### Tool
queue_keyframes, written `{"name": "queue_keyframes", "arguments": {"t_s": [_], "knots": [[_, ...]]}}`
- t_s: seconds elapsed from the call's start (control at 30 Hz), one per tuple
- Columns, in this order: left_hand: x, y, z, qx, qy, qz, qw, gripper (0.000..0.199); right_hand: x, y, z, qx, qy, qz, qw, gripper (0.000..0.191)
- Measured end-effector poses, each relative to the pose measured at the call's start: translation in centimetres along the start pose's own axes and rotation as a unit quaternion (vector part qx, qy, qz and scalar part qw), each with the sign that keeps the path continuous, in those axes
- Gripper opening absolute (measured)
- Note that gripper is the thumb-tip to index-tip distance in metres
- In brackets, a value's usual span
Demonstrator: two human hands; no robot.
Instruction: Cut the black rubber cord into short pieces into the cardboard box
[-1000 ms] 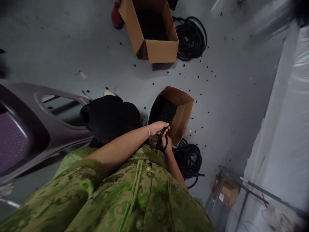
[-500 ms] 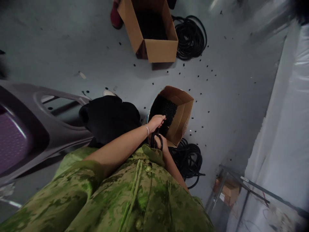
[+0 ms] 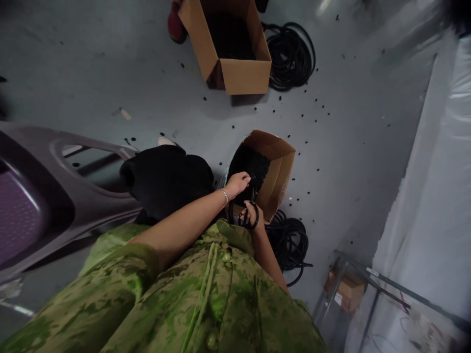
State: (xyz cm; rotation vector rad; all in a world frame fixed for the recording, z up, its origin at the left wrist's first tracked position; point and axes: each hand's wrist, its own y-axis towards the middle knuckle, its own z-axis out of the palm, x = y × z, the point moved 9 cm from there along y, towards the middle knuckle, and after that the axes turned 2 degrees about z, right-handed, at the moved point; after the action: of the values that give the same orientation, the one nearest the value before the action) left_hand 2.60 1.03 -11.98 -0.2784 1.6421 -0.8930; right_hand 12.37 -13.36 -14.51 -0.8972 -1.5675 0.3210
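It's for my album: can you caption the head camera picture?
Left hand and right hand, which holds black loops, by an open box.

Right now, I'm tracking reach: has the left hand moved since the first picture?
Yes. Against the nearer cardboard box, the left hand has shifted slightly up and left in the view.

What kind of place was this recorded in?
Probably a workshop or small factory floor: open cardboard boxes of small black pieces, coils of black tubing on the floor, and similar bits scattered across the grey floor.
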Motion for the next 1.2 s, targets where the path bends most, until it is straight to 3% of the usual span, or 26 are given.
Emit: {"name": "queue_keyframes", "arguments": {"t_s": [0.27,0.47,1.2], "knots": [[0.8,0.4,0.9,0.052,0.043,0.011,0.998,0.019,1.3,0.5,-1.8,0.001,-0.017,-0.030,0.999,0.055],[0.6,0.4,1.3,0.069,0.043,0.026,0.996,0.020,2.0,0.7,-1.7,0.010,-0.061,-0.068,0.996,0.053],[0.4,0.6,1.9,0.093,0.066,0.063,0.991,0.017,2.8,0.8,-1.7,0.004,-0.081,-0.077,0.994,0.049]]}}
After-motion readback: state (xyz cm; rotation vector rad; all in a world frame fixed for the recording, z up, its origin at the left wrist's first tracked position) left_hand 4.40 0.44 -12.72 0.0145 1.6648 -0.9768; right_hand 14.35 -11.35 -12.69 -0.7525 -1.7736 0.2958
